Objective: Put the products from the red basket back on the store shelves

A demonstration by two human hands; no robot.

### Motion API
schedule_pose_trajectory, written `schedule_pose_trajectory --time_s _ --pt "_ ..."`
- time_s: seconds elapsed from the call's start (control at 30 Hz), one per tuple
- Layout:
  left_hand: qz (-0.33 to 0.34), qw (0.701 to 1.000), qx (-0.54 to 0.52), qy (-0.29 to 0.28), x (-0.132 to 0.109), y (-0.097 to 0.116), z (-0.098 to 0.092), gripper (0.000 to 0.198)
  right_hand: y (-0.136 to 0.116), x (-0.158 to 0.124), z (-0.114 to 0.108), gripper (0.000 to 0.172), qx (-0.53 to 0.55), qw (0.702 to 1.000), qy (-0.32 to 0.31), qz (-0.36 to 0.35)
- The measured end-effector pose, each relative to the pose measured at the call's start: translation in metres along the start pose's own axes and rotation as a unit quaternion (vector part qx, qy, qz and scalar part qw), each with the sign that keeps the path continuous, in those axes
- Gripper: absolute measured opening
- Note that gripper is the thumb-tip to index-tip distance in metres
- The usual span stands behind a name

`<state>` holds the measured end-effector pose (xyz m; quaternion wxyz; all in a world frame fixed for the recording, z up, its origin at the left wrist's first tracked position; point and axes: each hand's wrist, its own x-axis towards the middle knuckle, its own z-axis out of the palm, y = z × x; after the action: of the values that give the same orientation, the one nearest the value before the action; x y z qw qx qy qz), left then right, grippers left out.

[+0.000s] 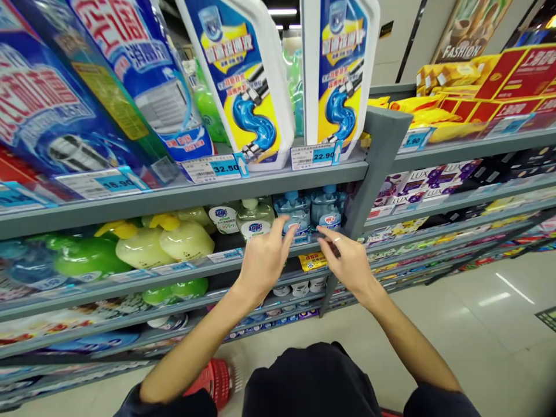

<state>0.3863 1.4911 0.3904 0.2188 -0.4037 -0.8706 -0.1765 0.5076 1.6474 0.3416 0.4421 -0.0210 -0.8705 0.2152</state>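
Observation:
Two clear blue bottles with blue caps stand side by side on the second shelf: the left blue bottle and the right blue bottle. My left hand is in front of the left one, thumb and forefinger apart, and holds nothing that I can see; its other fingers are partly hidden. Just below the right bottle is my right hand, with a ring on one finger, its fingers parted and nothing visible between them. Whether either hand touches a bottle or the shelf edge, I cannot tell.
White drain-cleaner bottles and blue bags line the top shelf. Pale yellow-green bottles stand to the left. A grey upright divides the shelving, with soap boxes beyond. A red basket is on the floor.

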Motion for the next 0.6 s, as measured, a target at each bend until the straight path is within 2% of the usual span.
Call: schedule_pose_trajectory --time_s 0.07,0.13,0.23,0.33,0.5,0.6 --pt "0.007 0.999 -0.037 0.005 -0.021 -0.011 0.007 0.035 0.013 -0.005 0.009 0.033 0.069 0.995 -0.051 0.055" --pt "-0.009 0.998 -0.064 -0.018 -0.037 -0.023 0.018 0.030 0.025 -0.004 0.020 0.034 0.149 0.976 -0.098 0.125" --pt "-0.036 0.993 -0.102 -0.051 -0.043 -0.036 0.035 0.032 0.033 0.004 0.032 0.035 0.226 0.946 -0.134 0.188" --pt "-0.053 0.985 -0.148 -0.065 -0.036 -0.040 0.044 0.027 0.034 0.007 0.038 0.030 0.219 0.948 -0.145 0.182" --pt "-0.085 0.976 -0.186 -0.072 -0.022 -0.035 0.040 0.024 0.034 0.011 0.041 0.026 0.188 0.960 -0.156 0.140" --pt "-0.083 0.978 -0.181 -0.056 -0.028 -0.029 0.040 0.025 0.031 0.012 0.040 0.024 0.192 0.961 -0.138 0.144"
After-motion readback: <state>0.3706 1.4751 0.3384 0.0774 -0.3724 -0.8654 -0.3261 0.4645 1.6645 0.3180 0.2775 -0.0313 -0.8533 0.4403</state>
